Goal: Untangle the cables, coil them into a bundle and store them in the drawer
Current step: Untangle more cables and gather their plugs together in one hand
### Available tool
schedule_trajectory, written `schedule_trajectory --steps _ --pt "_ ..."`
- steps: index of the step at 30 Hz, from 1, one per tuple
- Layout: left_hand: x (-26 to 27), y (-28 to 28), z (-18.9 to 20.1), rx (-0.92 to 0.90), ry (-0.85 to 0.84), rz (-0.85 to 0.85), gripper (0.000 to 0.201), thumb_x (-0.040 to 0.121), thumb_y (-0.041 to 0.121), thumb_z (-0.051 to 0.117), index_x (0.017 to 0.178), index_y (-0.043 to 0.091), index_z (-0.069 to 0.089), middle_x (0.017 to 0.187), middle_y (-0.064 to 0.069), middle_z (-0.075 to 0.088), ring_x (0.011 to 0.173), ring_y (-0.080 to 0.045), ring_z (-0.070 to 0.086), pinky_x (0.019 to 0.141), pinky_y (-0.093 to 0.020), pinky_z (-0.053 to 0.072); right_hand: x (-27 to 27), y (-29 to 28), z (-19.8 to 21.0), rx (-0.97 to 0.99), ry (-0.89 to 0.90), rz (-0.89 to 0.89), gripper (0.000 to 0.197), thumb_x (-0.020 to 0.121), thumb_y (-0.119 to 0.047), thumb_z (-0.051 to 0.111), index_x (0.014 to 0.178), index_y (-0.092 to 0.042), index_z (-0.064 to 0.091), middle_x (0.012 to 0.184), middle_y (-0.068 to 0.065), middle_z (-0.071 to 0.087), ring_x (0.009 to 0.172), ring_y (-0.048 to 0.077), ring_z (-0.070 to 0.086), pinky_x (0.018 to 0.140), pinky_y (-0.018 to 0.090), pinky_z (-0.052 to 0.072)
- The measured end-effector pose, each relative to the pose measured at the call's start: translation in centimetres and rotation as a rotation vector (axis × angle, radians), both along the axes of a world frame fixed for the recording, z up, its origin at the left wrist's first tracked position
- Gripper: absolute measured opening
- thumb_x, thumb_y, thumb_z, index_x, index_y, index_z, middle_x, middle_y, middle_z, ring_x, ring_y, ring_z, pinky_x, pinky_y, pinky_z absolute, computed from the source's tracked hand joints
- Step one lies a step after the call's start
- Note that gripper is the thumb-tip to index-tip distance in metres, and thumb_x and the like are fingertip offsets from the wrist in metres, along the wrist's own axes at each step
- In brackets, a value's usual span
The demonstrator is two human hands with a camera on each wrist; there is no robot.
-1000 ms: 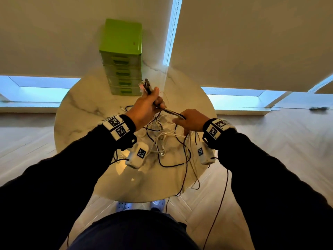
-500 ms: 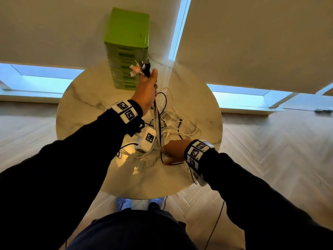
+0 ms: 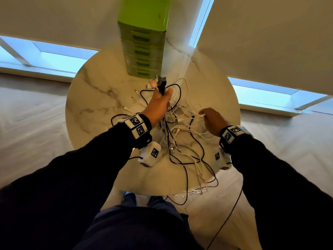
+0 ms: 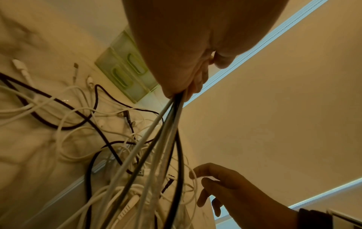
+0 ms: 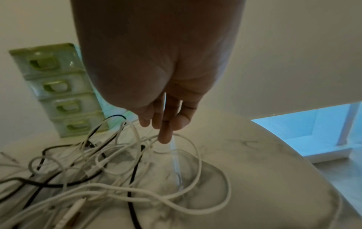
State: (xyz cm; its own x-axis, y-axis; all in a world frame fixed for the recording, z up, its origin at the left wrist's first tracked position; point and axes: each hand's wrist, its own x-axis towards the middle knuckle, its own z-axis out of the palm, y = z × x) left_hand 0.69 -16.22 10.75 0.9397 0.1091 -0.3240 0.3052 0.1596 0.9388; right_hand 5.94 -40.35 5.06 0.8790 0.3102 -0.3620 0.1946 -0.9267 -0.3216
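A tangle of black and white cables (image 3: 182,134) lies on the round marble table (image 3: 93,105). My left hand (image 3: 160,100) is raised above it and grips a bunch of cable ends; their plugs (image 3: 159,83) stick out above the fist. The strands (image 4: 162,139) run taut from that fist down to the pile. My right hand (image 3: 210,118) hovers at the pile's right side, fingers (image 5: 164,131) straight and loose, just over a white loop (image 5: 188,148), holding nothing. The green drawer unit (image 3: 142,42) stands at the table's far edge, all drawers closed.
Some cables (image 3: 198,188) hang over the table's near edge toward the floor. A thin dark cord (image 3: 228,219) trails down by my right leg. White blinds and low windows lie behind the table. Bare marble shows on the left of the table.
My left hand keeps its grip on the cable ends, now lower and nearer the drawer unit's base. My right hand has let go of the strands and moved from the table's near side to the right.
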Motion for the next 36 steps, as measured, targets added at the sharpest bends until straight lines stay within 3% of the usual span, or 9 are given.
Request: schedule_trajectory --steps 2,5,8,11,16,19,26,34,36 --pt "0.1 0.0 -0.6 -0.028 0.006 0.001 0.01 0.107 0.027 0.045 0.105 0.017 0.042 0.072 0.006 0.037 0.052 0.0 0.04 0.056 -0.018 0.038 0.5 0.7 -0.5 -0.064 0.068 0.086 0.041 0.097 -0.004 0.041 0.135 -0.015 0.053 0.137 0.014 0.055 0.121 0.033 0.055 0.105 0.044 0.042" --pt "0.1 -0.1 -1.3 0.022 0.017 0.012 0.015 0.107 0.024 0.044 0.093 0.024 0.042 0.072 0.006 0.04 0.054 0.0 0.044 0.059 -0.018 0.04 1.4 1.7 -1.3 -0.178 0.087 0.212 0.039 0.102 -0.015 0.038 0.139 -0.018 0.049 0.132 0.017 0.056 0.119 0.036 0.054 0.1 0.042 0.043" --pt "0.2 -0.1 -1.6 0.034 0.024 0.007 0.013 0.107 0.025 0.045 0.104 0.013 0.046 0.08 -0.01 0.053 0.068 -0.015 0.061 0.071 -0.033 0.051 2.0 2.5 -1.4 -0.211 0.038 0.332 0.03 0.102 -0.021 0.042 0.129 -0.026 0.055 0.119 0.012 0.056 0.109 0.036 0.057 0.089 0.041 0.047" --pt "0.4 -0.4 -2.0 0.044 0.024 0.013 0.02 0.106 0.021 0.047 0.089 0.023 0.037 0.072 0.006 0.036 0.059 -0.005 0.041 0.064 -0.025 0.037 3.1 3.0 0.0 -0.225 -0.156 0.419 0.022 0.098 -0.016 0.046 0.116 -0.021 0.059 0.106 0.01 0.059 0.091 0.035 0.062 0.072 0.039 0.05" --pt "0.9 -1.0 -1.6 0.043 0.052 0.017 0.021 0.097 0.021 0.057 0.087 0.026 0.039 0.076 0.006 0.038 0.066 -0.01 0.037 0.066 -0.029 0.034 5.3 3.9 5.2 -0.172 -0.53 0.06 0.027 0.093 -0.034 0.047 0.094 -0.01 0.06 0.083 0.013 0.065 0.086 0.037 0.057 0.08 0.042 0.04" --pt "1.2 -1.2 -0.8 0.027 0.063 0.018 0.021 0.079 0.025 0.058 0.09 0.027 0.041 0.078 0.004 0.038 0.066 -0.012 0.037 0.066 -0.032 0.033 5.7 4.5 7.4 -0.07 -0.469 -0.138 0.025 0.093 -0.036 0.045 0.087 -0.014 0.054 0.072 0.009 0.055 0.078 0.033 0.05 0.083 0.042 0.038" --pt "0.8 -1.3 -0.4 0.07 0.064 0.001 0.022 0.074 0.023 0.055 0.093 0.028 0.045 0.079 0.003 0.043 0.066 -0.013 0.041 0.062 -0.031 0.035 3.0 5.3 6.8 -0.198 0.107 0.401 0.018 0.098 -0.034 0.04 0.093 -0.023 0.052 0.089 0.004 0.066 0.097 0.027 0.052 0.089 0.039 0.027" --pt "-0.6 -0.1 -1.4 0.195 -0.005 -0.079 0.035 0.087 -0.009 0.06 0.113 0.008 0.044 0.076 0.003 0.031 0.068 -0.01 0.035 0.072 -0.028 0.039 1.4 4.6 8.1 -0.57 0.043 0.449 0.037 0.1 -0.04 0.035 0.105 -0.022 0.066 0.104 0.001 0.064 0.105 0.024 0.056 0.105 0.046 0.026" --pt "-0.7 -0.2 -1.4 0.195 -0.005 -0.079 0.035 0.087 -0.01 0.058 0.112 0.008 0.044 0.076 0.003 0.031 0.068 -0.01 0.035 0.072 -0.03 0.039 1.0 5.0 8.3 -0.46 0.062 0.451 0.034 0.1 -0.039 0.036 0.103 -0.023 0.065 0.102 -0.001 0.065 0.102 0.022 0.057 0.101 0.046 0.024"
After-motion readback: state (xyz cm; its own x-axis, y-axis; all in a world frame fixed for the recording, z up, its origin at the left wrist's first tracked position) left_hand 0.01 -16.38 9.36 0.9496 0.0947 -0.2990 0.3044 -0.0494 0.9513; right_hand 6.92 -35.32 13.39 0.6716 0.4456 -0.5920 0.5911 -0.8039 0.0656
